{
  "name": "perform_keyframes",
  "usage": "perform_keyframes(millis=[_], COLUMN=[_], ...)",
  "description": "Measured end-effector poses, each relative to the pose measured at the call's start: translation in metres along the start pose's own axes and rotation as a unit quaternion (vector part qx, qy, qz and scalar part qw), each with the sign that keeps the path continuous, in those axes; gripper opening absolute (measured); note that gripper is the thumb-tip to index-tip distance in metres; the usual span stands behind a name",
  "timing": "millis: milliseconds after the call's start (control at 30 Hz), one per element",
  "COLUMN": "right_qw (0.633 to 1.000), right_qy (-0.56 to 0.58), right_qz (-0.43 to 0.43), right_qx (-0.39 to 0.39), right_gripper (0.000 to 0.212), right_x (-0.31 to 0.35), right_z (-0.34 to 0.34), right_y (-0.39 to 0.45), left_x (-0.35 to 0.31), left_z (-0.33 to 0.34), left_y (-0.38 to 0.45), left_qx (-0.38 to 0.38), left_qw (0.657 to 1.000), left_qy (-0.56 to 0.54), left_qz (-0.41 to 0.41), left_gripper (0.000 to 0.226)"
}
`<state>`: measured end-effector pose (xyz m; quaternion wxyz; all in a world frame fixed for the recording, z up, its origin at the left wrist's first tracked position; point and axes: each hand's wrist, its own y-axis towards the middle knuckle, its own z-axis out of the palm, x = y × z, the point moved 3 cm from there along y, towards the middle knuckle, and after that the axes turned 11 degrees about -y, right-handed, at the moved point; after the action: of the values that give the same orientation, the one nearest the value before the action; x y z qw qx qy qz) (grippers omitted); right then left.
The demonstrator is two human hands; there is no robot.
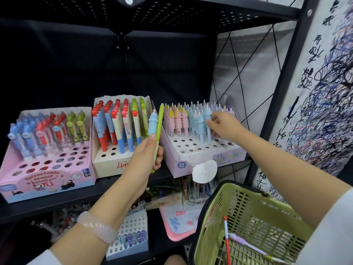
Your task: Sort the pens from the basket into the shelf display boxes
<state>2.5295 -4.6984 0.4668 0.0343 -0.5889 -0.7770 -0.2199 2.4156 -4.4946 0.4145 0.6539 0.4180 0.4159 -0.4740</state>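
- Right now your left hand (pixel 147 150) grips two pens upright in front of the shelf: a blue ridged pen (pixel 152 124) and a green pen (pixel 158 134), long axes near vertical, tops up.
- Your right hand (pixel 223 125) is at the unicorn box (pixel 200 155), fingers curled round a blue pen (pixel 207 121) standing in its blue rows; looks like you're seating or straightening it, can't tell which.
- Key relation: the blue ridged pen matches the blue rows in the unicorn box, which sits just right of your left hand. Empty holes show in the front rows, below and left of your right hand.
- Your right hand is nearer those holes; your left holds the stock. My read: pass the pen across to the right, keep it upright, drop it tip-down.
- The green pen looks like it belongs with the green ones at the right side of the middle box (pixel 122 131), just left of your left hand.
- The pink eraser box (pixel 47 169) sits far left, well apart from both hands.
- The green basket (pixel 248 222) is low right, under your right forearm; a red pen (pixel 227 240) and a purple pen (pixel 246 244) lie in it, not yet sorted.
- Risk, as a guess: knocking the packed neighbours over while seating one.
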Motion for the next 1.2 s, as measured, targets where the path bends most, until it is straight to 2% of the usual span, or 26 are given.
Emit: perform_keyframes(millis=[200,267,333,400,500,600,700,800,900,967,1067,1200], right_qw=[0.984,0.981,0.985,0.983,0.978,0.981,0.976,0.945,0.928,0.931,0.947,0.959], right_qy=[-0.176,-0.194,-0.118,0.036,0.165,0.19,0.215,0.326,0.371,0.349,0.261,0.172], right_qz=[0.008,0.015,-0.011,-0.064,-0.077,-0.039,-0.035,-0.019,0.029,0.048,0.062,0.07], right_qx=[0.031,-0.022,-0.129,-0.168,-0.105,-0.031,-0.02,0.007,-0.036,-0.097,-0.178,-0.212], right_gripper=[0.031,0.026,0.019,0.015,0.028,0.039,0.038,0.027,0.024,0.025,0.032,0.027], right_x=[0.004,0.01,0.029,0.059,0.097,0.116,0.123,0.118,0.097,0.075,0.039,0.005], right_z=[0.0,-0.009,-0.02,-0.024,-0.015,-0.002,0.002,-0.002,-0.02,-0.036,-0.056,-0.058], right_y=[-0.005,-0.009,-0.018,-0.031,-0.045,-0.05,-0.051,-0.048,-0.038,-0.03,-0.022,-0.019], left_x=[-0.001,-0.001,-0.001,-0.002,-0.006,-0.011,-0.016,-0.018,-0.017,-0.015,-0.012,-0.006], left_z=[-0.002,-0.002,0.0,0.005,0.012,0.019,0.022,0.015,0.008,0.007,0.009,0.012], left_y=[-0.001,-0.002,-0.002,-0.004,-0.009,-0.011,-0.011,-0.009,-0.006,-0.005,-0.005,-0.005], left_qx=[-0.016,-0.011,-0.004,0.001,-0.003,0.009,0.026,0.015,-0.026,-0.03,-0.016,0.004], left_qw=[0.998,0.997,0.997,0.995,0.99,0.977,0.974,0.984,0.983,0.986,0.992,0.999], left_qy=[0.061,0.07,0.083,0.102,0.136,0.19,0.194,0.152,0.163,0.141,0.096,0.045], left_qz=[-0.007,-0.005,-0.002,0.005,0.042,0.099,0.116,0.087,0.082,0.086,0.075,0.03], left_gripper=[0.039,0.039,0.039,0.038,0.036,0.039,0.043,0.039,0.024,0.022,0.022,0.016])
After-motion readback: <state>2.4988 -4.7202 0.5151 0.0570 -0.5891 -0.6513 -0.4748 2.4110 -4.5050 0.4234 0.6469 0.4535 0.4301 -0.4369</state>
